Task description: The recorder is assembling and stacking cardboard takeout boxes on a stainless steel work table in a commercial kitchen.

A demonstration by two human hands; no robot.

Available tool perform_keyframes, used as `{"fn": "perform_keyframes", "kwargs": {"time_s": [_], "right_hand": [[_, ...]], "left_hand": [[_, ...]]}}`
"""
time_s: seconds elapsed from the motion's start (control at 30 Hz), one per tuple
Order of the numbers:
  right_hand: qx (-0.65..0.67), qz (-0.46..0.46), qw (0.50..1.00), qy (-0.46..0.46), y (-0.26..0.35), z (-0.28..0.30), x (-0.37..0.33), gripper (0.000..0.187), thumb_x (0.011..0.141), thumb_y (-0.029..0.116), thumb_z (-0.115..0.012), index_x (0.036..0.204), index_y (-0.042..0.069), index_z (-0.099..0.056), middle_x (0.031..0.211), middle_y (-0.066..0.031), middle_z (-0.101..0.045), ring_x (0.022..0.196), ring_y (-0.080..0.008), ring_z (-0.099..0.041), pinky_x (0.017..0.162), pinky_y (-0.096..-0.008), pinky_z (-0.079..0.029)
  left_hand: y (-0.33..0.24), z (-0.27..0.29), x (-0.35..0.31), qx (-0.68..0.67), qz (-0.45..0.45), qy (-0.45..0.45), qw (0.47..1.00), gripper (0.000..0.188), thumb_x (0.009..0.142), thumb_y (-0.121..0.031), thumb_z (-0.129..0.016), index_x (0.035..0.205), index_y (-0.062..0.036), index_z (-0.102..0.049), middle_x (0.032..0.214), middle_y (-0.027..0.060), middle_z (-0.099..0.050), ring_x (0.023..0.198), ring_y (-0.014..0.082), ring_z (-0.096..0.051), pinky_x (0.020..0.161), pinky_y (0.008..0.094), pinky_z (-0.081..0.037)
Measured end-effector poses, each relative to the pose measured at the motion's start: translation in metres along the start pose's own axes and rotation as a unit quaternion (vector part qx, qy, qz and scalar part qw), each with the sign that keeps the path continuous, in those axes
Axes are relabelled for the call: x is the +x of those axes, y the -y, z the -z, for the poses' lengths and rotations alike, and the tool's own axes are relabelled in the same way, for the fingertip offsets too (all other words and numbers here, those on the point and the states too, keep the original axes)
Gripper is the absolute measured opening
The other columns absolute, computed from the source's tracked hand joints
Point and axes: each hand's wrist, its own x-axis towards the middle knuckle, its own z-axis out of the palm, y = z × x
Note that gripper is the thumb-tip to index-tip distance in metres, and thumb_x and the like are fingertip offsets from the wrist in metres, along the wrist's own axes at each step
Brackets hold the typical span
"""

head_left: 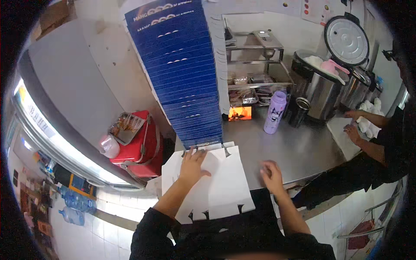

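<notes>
Bright, glare lower left, fisheye warp w/ dark rim.

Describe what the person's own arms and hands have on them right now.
Both forearms are bare from about the elbow down; dark, black-looking sleeves are pushed up above them. The left hand and right hand wear no gloves. No watch, ring or band can be made out.

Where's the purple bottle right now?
In the head view, the purple bottle stands upright on the steel counter, right of the blue box stack and beside the steel pot.
</notes>
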Motion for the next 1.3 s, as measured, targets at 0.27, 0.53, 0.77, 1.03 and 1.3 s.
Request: {"fn": "perform_keyframes", "kwargs": {"time_s": [0.27,0.53,0.77,1.03,1.3], "right_hand": [[-0.114,0.142,0.983,-0.019,-0.018,-0.002,-0.03,0.025,0.084,0.009,-0.069,0.109,0.006,-0.065,0.121,-0.0178,-0.058,0.113,-0.038,-0.055,0.099,-0.0449,-0.044],[0.337,0.019,0.94,0.049,0.088,-0.022,0.016,0.043,0.088,0.004,-0.067,0.131,0.007,-0.061,0.129,-0.0121,-0.062,0.11,-0.0198,-0.062,0.093,-0.0298,-0.049],[0.111,0.43,0.89,0.105,0.16,-0.019,0.011,0.031,0.089,-0.007,-0.053,0.116,-0.001,-0.067,0.121,-0.0155,-0.068,0.115,-0.0217,-0.063,0.1,-0.0315,-0.047],[0.294,0.262,0.918,0.04,0.192,-0.022,-0.01,0.024,0.074,-0.006,-0.066,0.096,-0.001,-0.074,0.113,-0.0228,-0.07,0.108,-0.0321,-0.068,0.093,-0.0392,-0.054],[0.007,0.51,0.86,0.01,0.17,-0.009,-0.004,0.035,0.06,0.007,-0.081,0.093,0.002,-0.074,0.112,-0.0116,-0.069,0.113,-0.0426,-0.062,0.094,-0.0503,-0.056]], "left_hand": [[-0.008,-0.012,-0.011,-0.012,-0.078,-0.149,0.986,0.034,0.072,-0.015,-0.076,0.106,-0.012,-0.071,0.113,0.0028,-0.067,0.118,0.0287,-0.054,0.096,0.0427,-0.044],[-0.067,0.077,-0.018,-0.091,0.028,-0.34,0.936,0.01,0.081,-0.005,-0.069,0.084,-0.0141,-0.072,0.097,0.004,-0.065,0.091,0.0224,-0.061,0.071,0.0316,-0.048],[-0.08,0.117,-0.05,-0.76,0.226,-0.327,0.514,0.031,0.096,-0.003,-0.06,0.126,-0.0069,-0.054,0.127,0.0095,-0.059,0.116,0.0206,-0.058,0.1,0.035,-0.049],[-0.097,0.127,-0.085,-0.816,0.126,-0.25,0.506,0.039,0.093,0.003,-0.056,0.131,-0.0054,-0.051,0.119,0.0123,-0.064,0.111,0.0234,-0.064,0.097,0.039,-0.053],[-0.126,0.104,-0.089,-0.81,0.129,-0.164,0.548,0.031,0.098,0.003,-0.052,0.129,-0.0005,-0.054,0.12,0.0131,-0.064,0.111,0.0225,-0.064,0.101,0.0412,-0.053]]}}
